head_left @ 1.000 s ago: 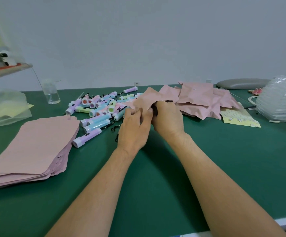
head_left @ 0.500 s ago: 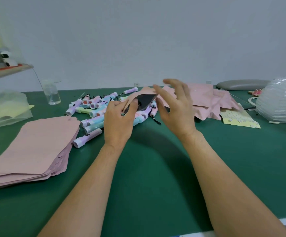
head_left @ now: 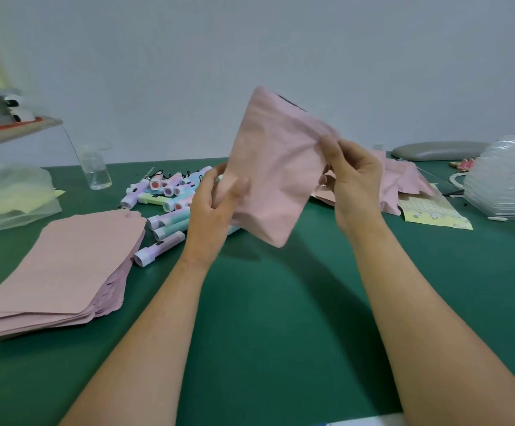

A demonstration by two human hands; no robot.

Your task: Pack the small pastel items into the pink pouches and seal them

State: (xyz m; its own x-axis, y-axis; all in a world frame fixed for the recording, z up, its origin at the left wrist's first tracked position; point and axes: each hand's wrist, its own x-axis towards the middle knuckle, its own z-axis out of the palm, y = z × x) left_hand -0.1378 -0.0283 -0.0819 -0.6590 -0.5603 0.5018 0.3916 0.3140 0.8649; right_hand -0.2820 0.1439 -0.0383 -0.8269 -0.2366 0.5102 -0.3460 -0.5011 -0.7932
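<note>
A pink pouch (head_left: 273,170) is held up above the green table (head_left: 281,302), tilted, with a dark opening at its top edge. My left hand (head_left: 216,210) grips its lower left side. Fingers and thumb of my right hand (head_left: 353,182) pinch its upper right edge. Whatever is inside the pouch is hidden. A heap of small pastel items (head_left: 170,198), tube-shaped in purple, blue, green and pink, lies on the table behind my left hand. A flat stack of pink pouches (head_left: 62,265) lies at the left.
More pink pouches (head_left: 400,186) lie piled behind my right hand, beside a yellow patterned sheet (head_left: 434,213). A stack of clear plastic trays (head_left: 508,179) stands at the right, a small clear bottle (head_left: 96,170) at the back left, a clear bag (head_left: 7,198) at far left.
My left hand has lifted the pouch from low over the table to high above it. My right hand, open half a second ago, now pinches its upper edge.
</note>
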